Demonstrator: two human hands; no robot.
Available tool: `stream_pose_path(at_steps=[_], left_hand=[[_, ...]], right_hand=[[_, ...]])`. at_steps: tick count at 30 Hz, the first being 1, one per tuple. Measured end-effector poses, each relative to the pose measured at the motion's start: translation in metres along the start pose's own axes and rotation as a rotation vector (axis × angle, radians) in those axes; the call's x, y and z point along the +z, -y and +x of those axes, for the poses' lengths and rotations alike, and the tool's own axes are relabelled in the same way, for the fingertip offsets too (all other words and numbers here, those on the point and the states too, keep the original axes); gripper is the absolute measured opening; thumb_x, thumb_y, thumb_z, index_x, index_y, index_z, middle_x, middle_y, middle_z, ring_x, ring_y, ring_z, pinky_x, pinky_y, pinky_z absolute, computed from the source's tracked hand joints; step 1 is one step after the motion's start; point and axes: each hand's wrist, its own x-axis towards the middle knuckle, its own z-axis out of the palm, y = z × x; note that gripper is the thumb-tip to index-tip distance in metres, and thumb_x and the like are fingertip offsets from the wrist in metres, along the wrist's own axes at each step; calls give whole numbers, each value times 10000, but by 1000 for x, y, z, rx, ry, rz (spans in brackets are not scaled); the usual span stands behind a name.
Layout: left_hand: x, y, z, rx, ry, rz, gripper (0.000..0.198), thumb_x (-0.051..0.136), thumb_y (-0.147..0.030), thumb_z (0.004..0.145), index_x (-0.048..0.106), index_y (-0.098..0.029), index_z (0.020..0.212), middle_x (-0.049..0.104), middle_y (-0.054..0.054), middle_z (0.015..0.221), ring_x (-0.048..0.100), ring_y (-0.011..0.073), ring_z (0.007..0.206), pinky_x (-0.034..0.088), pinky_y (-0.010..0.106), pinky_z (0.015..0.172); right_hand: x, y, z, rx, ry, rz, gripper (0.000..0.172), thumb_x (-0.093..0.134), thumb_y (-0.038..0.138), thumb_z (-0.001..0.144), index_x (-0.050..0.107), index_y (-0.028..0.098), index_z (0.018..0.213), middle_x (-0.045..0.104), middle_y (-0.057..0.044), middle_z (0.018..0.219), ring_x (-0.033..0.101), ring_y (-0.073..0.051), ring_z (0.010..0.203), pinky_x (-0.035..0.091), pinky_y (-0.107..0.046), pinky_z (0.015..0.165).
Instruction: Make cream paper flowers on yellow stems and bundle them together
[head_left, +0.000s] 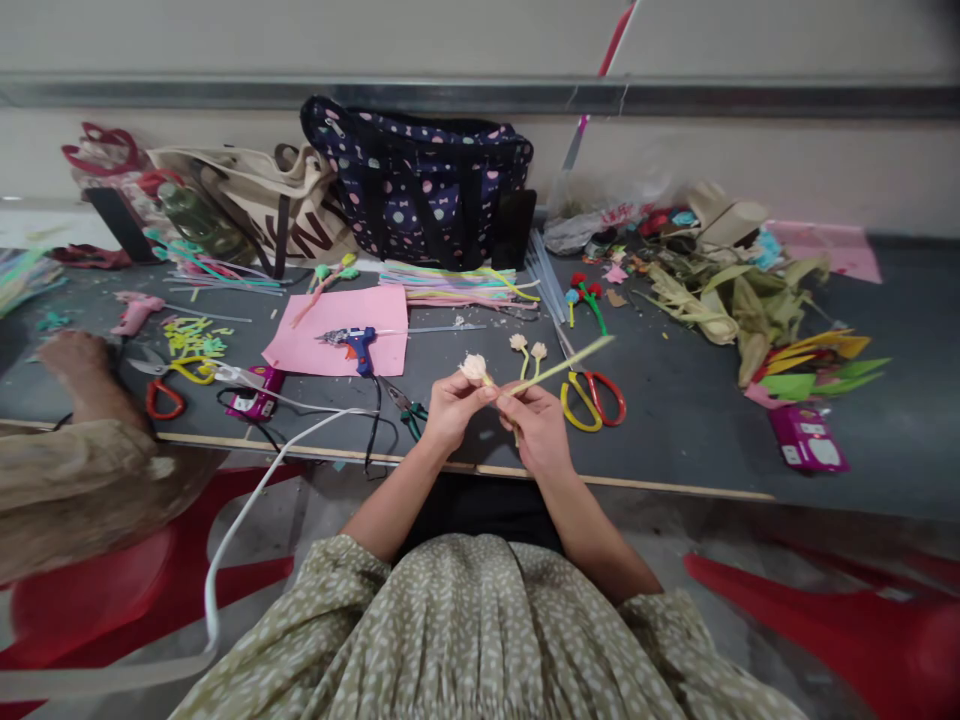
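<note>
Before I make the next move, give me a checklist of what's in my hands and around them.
1. Pale flower gripped in the left hand: ok.
2. Green strip pinched by the right hand: ok.
3. Space beside the left hand free of tools: not ok, the pliers lie close by.
4. Space beside the right hand free of tools: not ok, the scissors lie there.
5. Blue glue gun lying on the pink sheet: ok.
6. Blue glue gun cool: cannot tell.
</note>
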Motion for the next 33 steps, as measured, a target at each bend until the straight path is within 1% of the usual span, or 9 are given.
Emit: stream_pose_path(at_steps=[3, 6, 9, 12, 15, 23, 28, 30, 33], left_hand=[[3, 3, 0, 6, -72, 18, 209, 806, -340, 633, 705, -159, 660, 633, 16, 685, 543, 114, 669, 457, 252, 712], [6, 5, -1, 6, -102, 14, 214, 792, -346, 652, 694, -155, 650, 623, 8, 676, 538, 107, 673, 447, 239, 717], [8, 7, -3, -27, -137, -24, 219, 814, -324, 619, 683, -152, 658, 619, -6, 665, 529, 94, 646, 439, 232, 700], [9, 6, -3, -24, -149, -25, 216, 819, -304, 611, 668, -152, 638, 608, -18, 649, 517, 83, 627, 428, 224, 682], [10, 4, -2, 3, -158, 2, 213, 822, -302, 609, 669, -155, 627, 602, -17, 646, 516, 84, 623, 427, 227, 680], [3, -1, 3, 59, -77, 36, 224, 821, -329, 613, 669, -164, 629, 597, 11, 687, 522, 115, 670, 439, 245, 676], [-5, -8, 4, 91, 51, 79, 228, 809, -344, 628, 672, -162, 611, 596, 23, 694, 528, 126, 669, 444, 265, 673], [-6, -10, 3, 97, 120, 95, 229, 802, -349, 637, 677, -160, 605, 591, 29, 689, 528, 129, 653, 441, 268, 643], [-6, -9, 4, 71, 137, 88, 239, 805, -358, 631, 675, -160, 600, 589, 30, 686, 523, 130, 644, 442, 269, 626]], right_hand=[[-1, -2, 1, -391, -131, -347, 105, 630, 287, 815, 624, 193, 767, 624, -25, 765, 555, -130, 661, 468, -269, 590], [-7, -7, 3, -727, -151, -684, 82, 572, 213, 857, 629, 208, 799, 655, -59, 827, 598, -177, 814, 503, -335, 746], [-13, -13, 5, -889, -106, -906, 94, 566, 174, 858, 647, 220, 872, 671, -78, 894, 597, -189, 854, 503, -342, 767], [-13, -16, 5, -929, -96, -954, 108, 574, 163, 853, 657, 222, 887, 673, -81, 901, 598, -190, 848, 503, -331, 740], [-9, -13, 4, -856, -82, -841, 102, 572, 157, 851, 652, 216, 874, 670, -72, 890, 604, -182, 853, 510, -335, 768], [1, 0, 2, -409, -64, -350, 89, 640, 239, 814, 657, 197, 738, 636, -16, 781, 588, -139, 743, 481, -281, 678], [-1, 3, 3, 6, 60, 49, 105, 730, 267, 709, 666, 184, 709, 560, 33, 616, 429, -73, 495, 344, -222, 456], [-2, 3, 3, 160, 124, 149, 126, 745, 258, 671, 650, 176, 685, 538, 39, 564, 397, -67, 465, 302, -213, 425], [-1, 3, 3, 183, 136, 160, 131, 733, 262, 674, 638, 173, 690, 562, 27, 588, 409, -70, 468, 306, -214, 424]])
